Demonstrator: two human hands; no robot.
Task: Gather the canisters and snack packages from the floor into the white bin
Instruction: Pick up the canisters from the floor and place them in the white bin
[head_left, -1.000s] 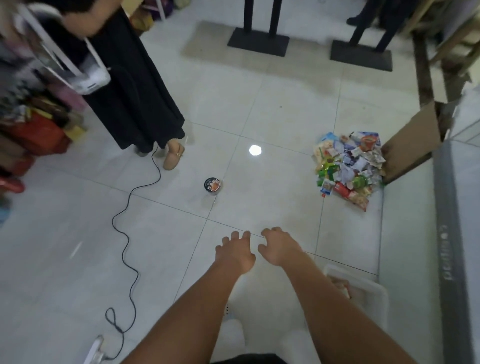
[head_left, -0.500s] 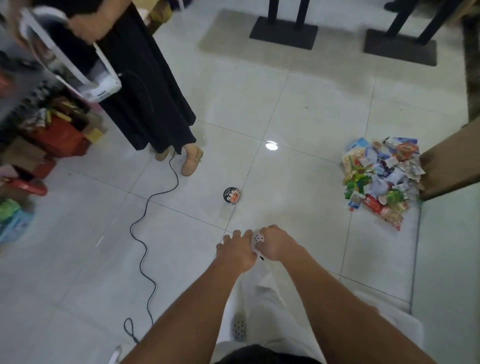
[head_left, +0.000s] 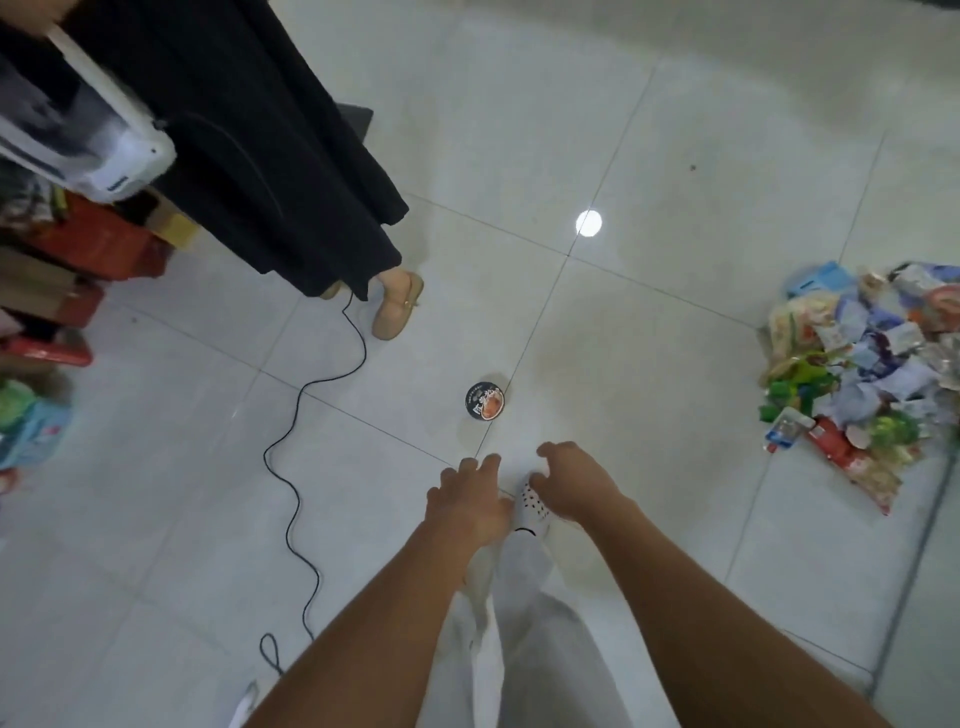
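**One canister out front, both hands empty**

Single round canister (head_left: 484, 401) with a dark lid sits on the pale floor (head_left: 675, 156) just above the middle of the frame, right beside a grout line. It's a little above both hands and touching neither.

The left hand (head_left: 467, 499) and right hand (head_left: 576, 483) are stretched out side by side in the lower centre, palms down. The grip on each is loose: fingers spread, slightly bent, nothing in them. Peeking out between them is a white shoe (head_left: 532, 506) with dark dots, with white trousers (head_left: 519, 649) below it.

The pile of snack packages (head_left: 857, 379) is heaped at the right edge, well apart from the canister.

In the upper left there's another person in a long black skirt (head_left: 260, 156) and a tan shoe (head_left: 397, 306), with a white device (head_left: 88, 150) beside them. A black cable (head_left: 266, 457) snakes from near that shoe down towards the bottom of the frame. Red boxes (head_left: 98, 244) are stacked at the left edge. A bright round light reflection (head_left: 588, 223) shows on the tile above the canister.
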